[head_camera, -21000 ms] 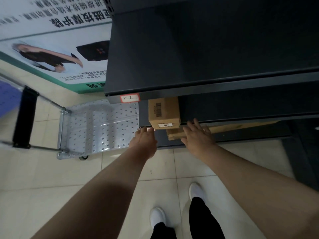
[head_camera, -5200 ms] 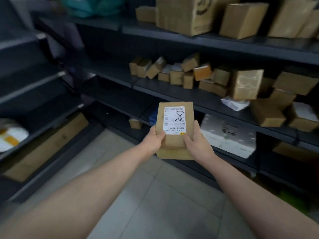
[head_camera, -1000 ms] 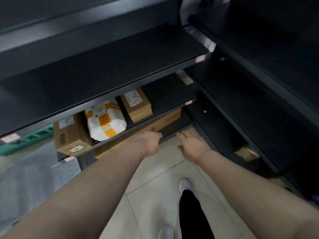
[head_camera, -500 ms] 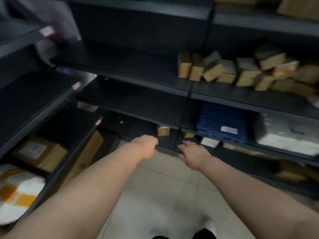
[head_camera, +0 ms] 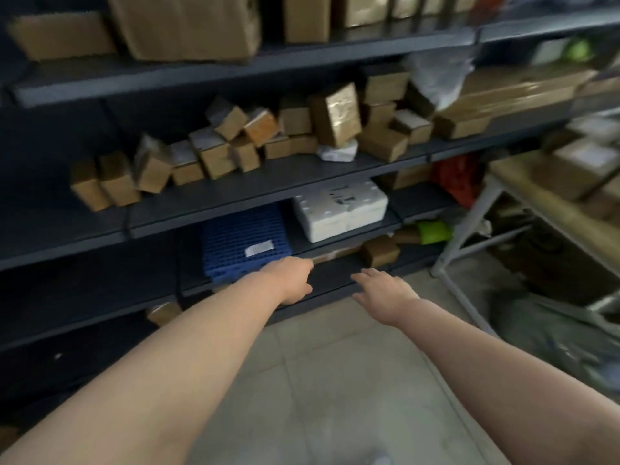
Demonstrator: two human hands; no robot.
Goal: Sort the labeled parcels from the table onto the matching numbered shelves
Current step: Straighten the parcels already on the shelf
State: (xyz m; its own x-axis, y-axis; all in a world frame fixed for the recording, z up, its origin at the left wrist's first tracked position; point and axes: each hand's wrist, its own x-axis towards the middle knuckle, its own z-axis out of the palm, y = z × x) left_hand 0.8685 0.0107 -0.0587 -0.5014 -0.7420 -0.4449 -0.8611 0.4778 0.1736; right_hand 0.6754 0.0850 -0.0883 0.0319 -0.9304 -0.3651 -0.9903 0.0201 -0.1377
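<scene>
Both my hands are empty and held out in front of a dark metal shelf unit (head_camera: 235, 193). My left hand (head_camera: 292, 280) hangs with its fingers loosely curled, in front of a blue slatted crate (head_camera: 245, 241). My right hand (head_camera: 385, 292) is spread flat, palm down, in the air. Several small brown parcels (head_camera: 214, 152) crowd the middle shelf, and bigger cardboard boxes (head_camera: 188, 25) stand on the shelf above. At the right edge a wooden table (head_camera: 523, 193) carries a labeled parcel (head_camera: 583, 157), blurred.
A white foam box (head_camera: 340, 209) sits beside the blue crate. A green object (head_camera: 432, 231) and a red bag (head_camera: 456, 179) lie on lower shelves near the table's white metal leg (head_camera: 466, 223). Grey bags (head_camera: 553, 333) lie under the table. Pale floor tiles (head_camera: 335, 380) stretch below my arms.
My view has swung right, from the shelves where the parcel labeled 8 was left, along the stocked shelving to the table. Both hands stay empty and keep their pose.
</scene>
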